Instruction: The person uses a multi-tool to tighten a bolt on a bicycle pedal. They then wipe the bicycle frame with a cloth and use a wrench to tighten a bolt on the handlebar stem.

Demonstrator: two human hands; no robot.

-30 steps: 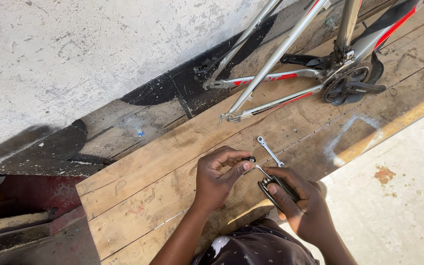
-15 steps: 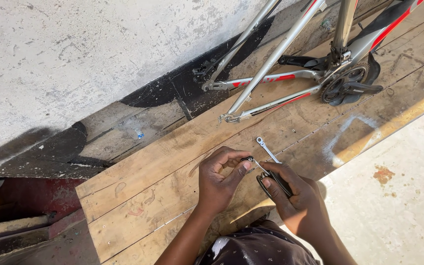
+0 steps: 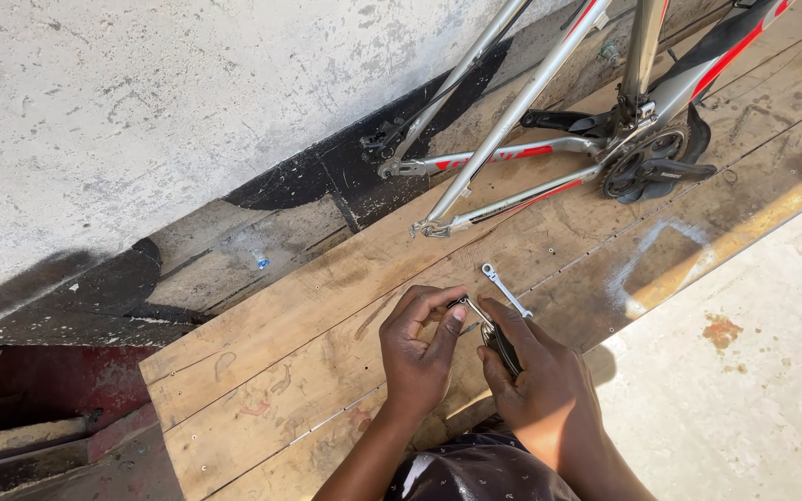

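My left hand (image 3: 420, 348) and my right hand (image 3: 536, 385) meet over a wooden plank platform (image 3: 308, 343). The right hand grips a dark folding multi-tool (image 3: 501, 345). The left thumb and fingers pinch a thin metal bit (image 3: 472, 308) sticking out of that tool's top end. A small silver wrench (image 3: 505, 289) lies on the planks just beyond my fingers, untouched. A silver, red and black bicycle frame (image 3: 549, 139) without wheels rests on the planks farther up, with its crankset (image 3: 652, 167) at the right.
A rough white wall (image 3: 141, 121) with a black painted base runs along the far side. A concrete floor (image 3: 754, 371) with a yellowish edge strip lies to the right. Dark red surfaces and boards sit at the lower left.
The view has shifted slightly. My hands stay together on the tool, with the left fingers working a little on the bit. The wrench and bicycle frame have not moved.
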